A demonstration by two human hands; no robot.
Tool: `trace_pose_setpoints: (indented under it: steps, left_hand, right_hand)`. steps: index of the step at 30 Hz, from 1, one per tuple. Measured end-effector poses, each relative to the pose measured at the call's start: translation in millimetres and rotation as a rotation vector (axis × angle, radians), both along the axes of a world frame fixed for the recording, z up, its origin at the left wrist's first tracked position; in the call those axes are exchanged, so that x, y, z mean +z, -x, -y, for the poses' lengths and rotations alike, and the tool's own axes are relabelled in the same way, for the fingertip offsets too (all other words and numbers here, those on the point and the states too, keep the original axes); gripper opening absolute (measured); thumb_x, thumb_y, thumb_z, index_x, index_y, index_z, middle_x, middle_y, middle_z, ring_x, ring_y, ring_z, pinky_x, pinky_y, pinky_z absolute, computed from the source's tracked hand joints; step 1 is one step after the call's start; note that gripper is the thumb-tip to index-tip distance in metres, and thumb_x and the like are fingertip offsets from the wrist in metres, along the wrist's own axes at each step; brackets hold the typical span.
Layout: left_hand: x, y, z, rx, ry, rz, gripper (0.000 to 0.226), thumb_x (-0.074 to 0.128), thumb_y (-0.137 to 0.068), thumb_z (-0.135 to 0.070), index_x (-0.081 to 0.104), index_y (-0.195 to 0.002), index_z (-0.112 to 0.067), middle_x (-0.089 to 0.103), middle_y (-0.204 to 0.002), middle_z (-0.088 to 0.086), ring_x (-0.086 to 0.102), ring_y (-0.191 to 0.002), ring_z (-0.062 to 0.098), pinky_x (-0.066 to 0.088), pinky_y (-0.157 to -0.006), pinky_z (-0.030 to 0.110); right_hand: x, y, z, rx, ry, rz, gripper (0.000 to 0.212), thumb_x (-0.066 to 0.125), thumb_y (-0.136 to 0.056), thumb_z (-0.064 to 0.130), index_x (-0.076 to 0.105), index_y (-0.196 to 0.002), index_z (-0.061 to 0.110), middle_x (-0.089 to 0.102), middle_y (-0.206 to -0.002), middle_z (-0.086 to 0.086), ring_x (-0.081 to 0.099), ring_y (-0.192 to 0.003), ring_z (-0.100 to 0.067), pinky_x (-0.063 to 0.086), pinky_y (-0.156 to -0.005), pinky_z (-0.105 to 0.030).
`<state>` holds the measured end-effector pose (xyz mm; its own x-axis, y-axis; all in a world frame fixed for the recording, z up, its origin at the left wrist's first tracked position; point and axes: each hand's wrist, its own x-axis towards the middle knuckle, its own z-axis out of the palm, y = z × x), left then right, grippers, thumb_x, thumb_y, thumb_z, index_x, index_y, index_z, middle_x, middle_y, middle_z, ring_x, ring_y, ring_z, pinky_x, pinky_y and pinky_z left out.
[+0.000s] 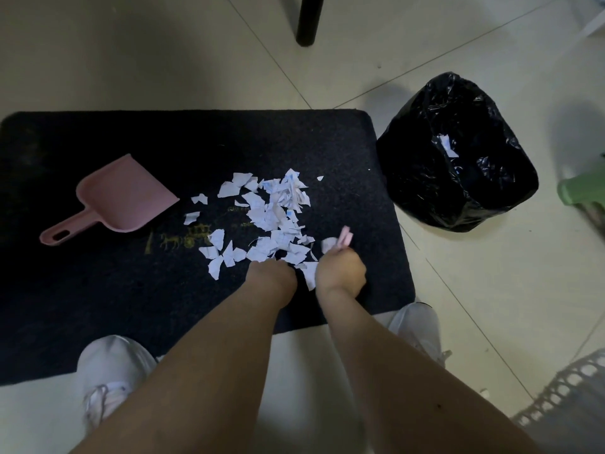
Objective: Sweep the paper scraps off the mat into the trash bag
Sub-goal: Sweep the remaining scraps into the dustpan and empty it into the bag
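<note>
Just one dustpan (121, 194), one trash bag (458, 152), one mat (98, 290)

A mat (131, 306) lies on the tiled floor (163, 60). The dustpan (121, 196) rests on the mat's left part, its handle toward the left. The paper scraps (271, 217) lie scattered on the mat to the right of the dustpan, near the mat's middle. The left hand (273, 276) and the right hand (340, 273) sit side by side at the near edge of the scraps. The trash bag (458, 152) stands on the floor just beside the mat's right edge, with one scrap inside it
</note>
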<state>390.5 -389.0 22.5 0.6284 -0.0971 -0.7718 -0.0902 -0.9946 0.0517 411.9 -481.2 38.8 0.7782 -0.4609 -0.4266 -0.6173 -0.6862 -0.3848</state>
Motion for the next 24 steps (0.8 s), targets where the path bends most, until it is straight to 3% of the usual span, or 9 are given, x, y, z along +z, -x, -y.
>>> trace_pose_setpoints:
  steps: [4, 8, 11, 14, 18, 24]
  left_hand:
    - [-0.5, 1.2, -8.4, 0.039, 0.016, 0.045, 0.043, 0.044, -0.092, -0.009, 0.044, -0.136, -0.012, 0.046, -0.139, 0.007, 0.045, -0.128, 0.025, 0.038, -0.099, 0.037]
    - [-4.7, 2.2, -15.8, 0.047, -0.004, 0.074, 0.042, 0.045, -0.090, -0.008, 0.049, -0.131, -0.013, 0.049, -0.135, 0.005, 0.046, -0.126, 0.025, 0.037, -0.100, 0.040]
    - [-5.8, 1.9, -22.0, 0.060, -0.014, 0.068, 0.044, 0.046, -0.088, -0.007, 0.048, -0.131, -0.014, 0.047, -0.136, 0.006, 0.043, -0.128, 0.025, 0.035, -0.102, 0.042]
    - [-4.6, 1.5, -24.1, 0.051, -0.023, 0.081, 0.046, 0.046, -0.089, -0.008, 0.045, -0.134, -0.015, 0.044, -0.140, 0.006, 0.038, -0.131, 0.024, 0.032, -0.105, 0.043]
    - [-1.4, 1.7, -22.3, 0.028, -0.016, 0.086, 0.050, 0.046, -0.090, -0.010, 0.040, -0.140, -0.012, 0.038, -0.145, 0.007, 0.030, -0.138, 0.023, 0.030, -0.110, 0.045]
    - [-4.2, 5.4, -25.8, 0.013, 0.043, 0.059, 0.056, 0.045, -0.092, -0.010, 0.030, -0.147, -0.012, 0.027, -0.153, 0.006, 0.016, -0.147, 0.021, 0.027, -0.113, 0.045]
  right_hand:
    - [0.6, 0.3, -30.6, 0.085, -0.084, 0.006, 0.039, 0.036, -0.101, 0.031, 0.065, -0.106, 0.006, 0.068, -0.105, -0.014, 0.064, -0.096, -0.031, 0.041, -0.068, -0.029]
    - [7.2, -4.5, -28.8, 0.120, -0.062, 0.072, 0.043, 0.037, -0.101, 0.032, 0.067, -0.098, 0.002, 0.070, -0.099, -0.014, 0.062, -0.083, -0.027, 0.034, -0.058, -0.023]
    - [9.2, -6.8, -8.9, 0.024, 0.004, 0.157, 0.047, 0.033, -0.101, 0.031, 0.066, -0.099, -0.003, 0.070, -0.098, -0.019, 0.065, -0.091, -0.033, 0.040, -0.068, -0.028]
    - [9.4, 0.1, 9.7, -0.083, 0.038, 0.201, 0.051, 0.028, -0.101, 0.032, 0.066, -0.097, -0.002, 0.070, -0.092, -0.020, 0.065, -0.087, -0.035, 0.042, -0.069, -0.031]
    - [9.6, 17.7, 13.8, -0.153, 0.076, 0.066, 0.043, 0.033, -0.101, 0.032, 0.064, -0.101, 0.003, 0.068, -0.099, -0.016, 0.064, -0.091, -0.035, 0.038, -0.068, -0.032]
    - [1.9, 28.4, -30.6, -0.038, 0.010, -0.065, 0.037, 0.037, -0.100, 0.032, 0.063, -0.113, 0.009, 0.067, -0.113, -0.013, 0.061, -0.106, -0.033, 0.045, -0.085, -0.035]
